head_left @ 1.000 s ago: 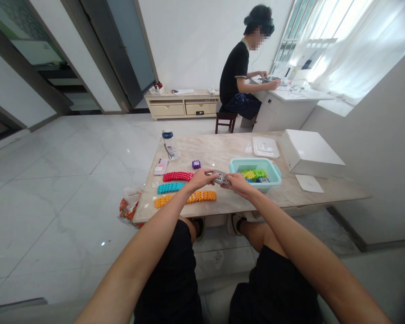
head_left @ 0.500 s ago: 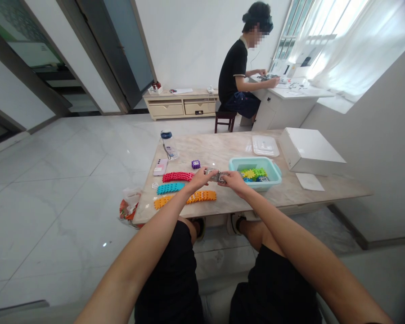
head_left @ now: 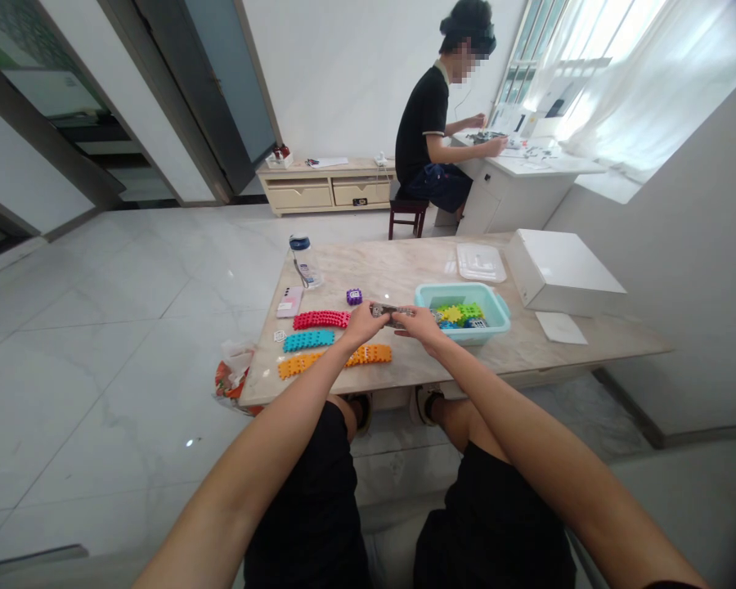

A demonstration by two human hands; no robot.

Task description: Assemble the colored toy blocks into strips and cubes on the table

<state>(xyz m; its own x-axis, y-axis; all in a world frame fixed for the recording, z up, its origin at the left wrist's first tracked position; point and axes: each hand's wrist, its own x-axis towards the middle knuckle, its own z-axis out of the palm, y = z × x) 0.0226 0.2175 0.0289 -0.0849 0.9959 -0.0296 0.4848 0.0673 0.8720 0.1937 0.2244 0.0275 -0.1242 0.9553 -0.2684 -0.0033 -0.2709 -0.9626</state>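
Note:
My left hand [head_left: 363, 325] and my right hand [head_left: 418, 324] are closed on the two ends of a short row of grey interlocking blocks [head_left: 392, 312], held just above the marble table [head_left: 405, 270]. Left of my hands lie a red block strip [head_left: 320, 319], a teal block strip [head_left: 309, 339] and an orange block strip [head_left: 294, 365]. A single purple block [head_left: 354, 296] sits behind them. A teal bin [head_left: 463, 309] with yellow, green and blue blocks stands right of my right hand.
A pink phone [head_left: 290, 302], a water bottle [head_left: 302, 260], a clear lid [head_left: 482, 263], a white box [head_left: 561, 272] and a paper sheet [head_left: 559, 327] are on the table. Another person [head_left: 435, 123] sits at a white desk behind. A bag [head_left: 233, 372] lies on the floor.
My hands have shifted slightly away from me with the grey blocks, which now lie more level and stretched out between them. The view has tilted a little.

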